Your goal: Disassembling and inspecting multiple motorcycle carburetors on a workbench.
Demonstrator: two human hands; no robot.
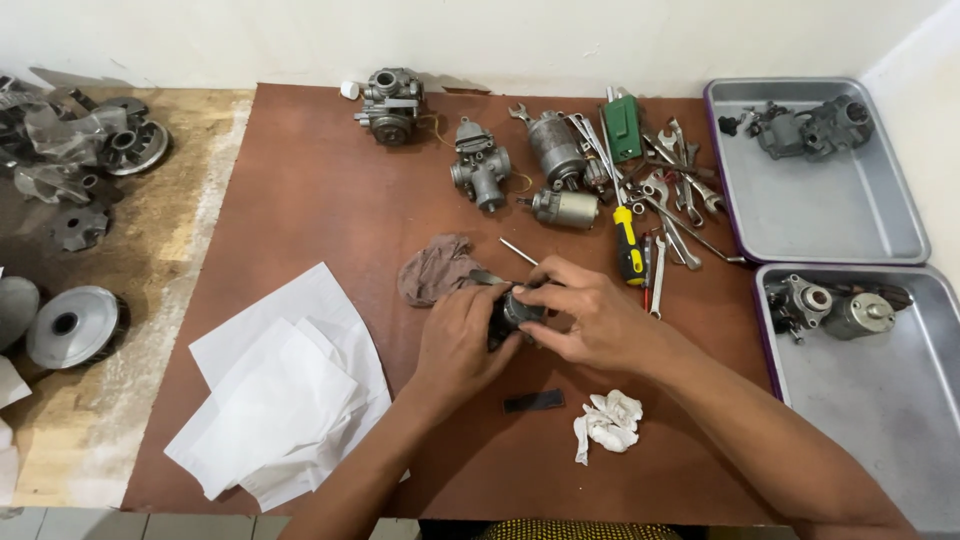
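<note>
On the brown worktop [330, 200], two grey metal trays [840, 215] sit at three o'clock: the far one holds one engine part, the near one two. White paper sheets [285, 385] lie at eight o'clock. At centre, left hand [455, 345] and right hand [590, 315] both pinch a small dark motor part [510, 315]; brown rag [435, 270] touching behind.

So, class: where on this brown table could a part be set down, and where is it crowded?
Bare table lies between the paper sheets and the carburettors. Another bare patch lies right of the crumpled tissue, beside the lower tray. The tools crowd the upper right.
</note>
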